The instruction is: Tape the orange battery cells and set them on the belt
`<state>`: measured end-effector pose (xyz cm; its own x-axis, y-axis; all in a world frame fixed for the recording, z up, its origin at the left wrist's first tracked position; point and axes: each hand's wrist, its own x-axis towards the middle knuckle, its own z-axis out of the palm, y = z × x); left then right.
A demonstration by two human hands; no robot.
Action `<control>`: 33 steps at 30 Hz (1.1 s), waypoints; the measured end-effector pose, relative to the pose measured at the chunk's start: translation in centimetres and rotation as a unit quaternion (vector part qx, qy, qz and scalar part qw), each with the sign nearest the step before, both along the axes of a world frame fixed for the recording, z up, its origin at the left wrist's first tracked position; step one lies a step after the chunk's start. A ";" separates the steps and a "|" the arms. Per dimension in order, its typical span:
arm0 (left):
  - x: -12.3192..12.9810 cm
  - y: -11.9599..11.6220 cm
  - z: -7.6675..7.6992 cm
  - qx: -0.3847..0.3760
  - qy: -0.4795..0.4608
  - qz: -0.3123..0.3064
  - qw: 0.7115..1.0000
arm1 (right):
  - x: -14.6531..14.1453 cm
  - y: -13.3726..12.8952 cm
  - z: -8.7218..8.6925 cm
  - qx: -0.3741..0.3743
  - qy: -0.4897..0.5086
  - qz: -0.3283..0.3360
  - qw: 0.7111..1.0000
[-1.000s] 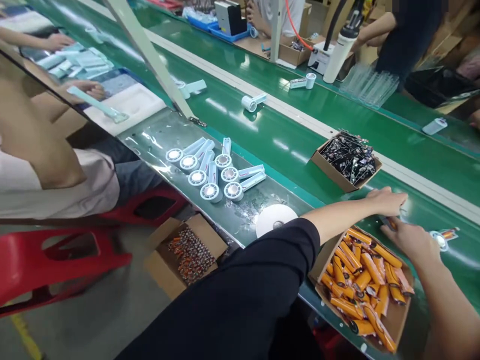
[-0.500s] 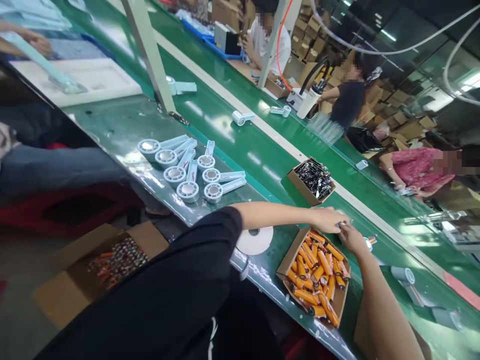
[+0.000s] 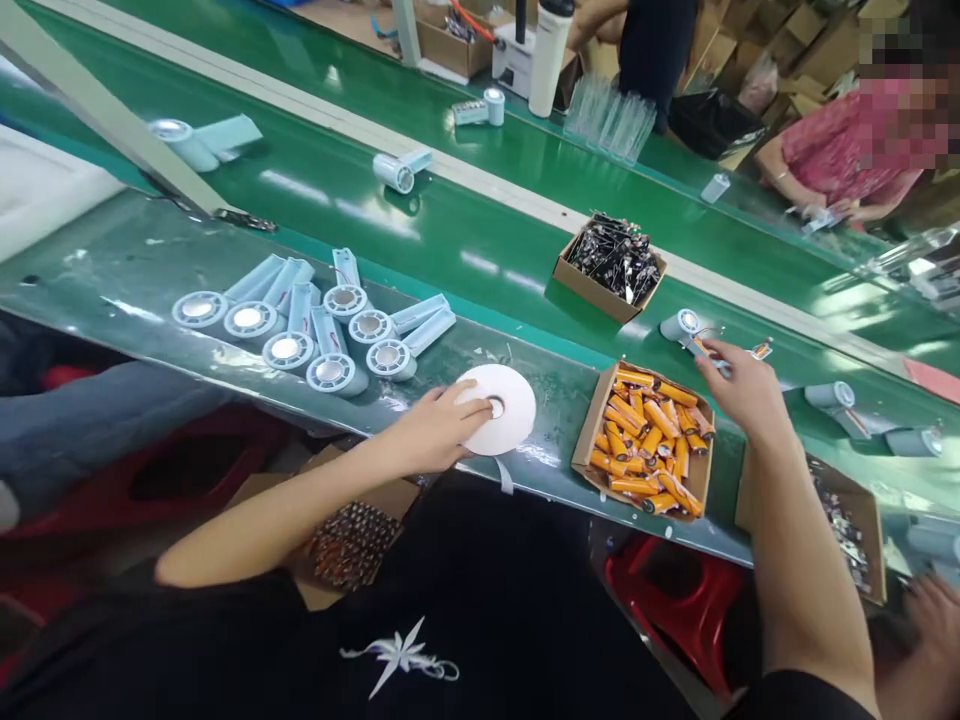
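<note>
My left hand (image 3: 442, 425) rests on a white tape roll (image 3: 517, 415) at the front edge of the green bench, its fingers wrapped over the rim near the centre hole. Farther right, my right hand (image 3: 739, 385) pinches the handle part of a light-blue fan-shaped housing (image 3: 679, 326) on the belt. Just left of that hand is a cardboard box of orange-wrapped cells (image 3: 652, 440). Several light-blue housings with round heads (image 3: 330, 373) lie grouped to the left of the roll.
A box of black wired parts (image 3: 611, 265) stands on the green belt (image 3: 480, 240). More housings (image 3: 829, 395) lie to the right, by a box of small parts (image 3: 844, 525). Another person's hand (image 3: 934, 610) shows at lower right. People work across the belt.
My left hand has left my right hand and come back to the tape roll. My right hand is now at a housing on the belt. The view has shifted and tilted.
</note>
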<state>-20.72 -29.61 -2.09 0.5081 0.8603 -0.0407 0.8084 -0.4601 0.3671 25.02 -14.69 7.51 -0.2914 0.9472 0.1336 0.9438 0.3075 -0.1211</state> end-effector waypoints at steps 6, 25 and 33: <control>3.9 -1.5 1.6 0.111 -0.153 0.018 0.982 | -8.8 -16.1 -2.0 -0.293 0.359 0.110 0.879; 7.0 -2.5 -0.6 0.088 -0.253 0.073 0.961 | -5.3 -8.0 -3.8 -0.169 -0.018 0.252 0.953; 6.2 -2.1 -0.9 0.116 -0.166 0.068 0.977 | -6.5 -8.9 -3.7 -0.281 0.517 0.033 0.808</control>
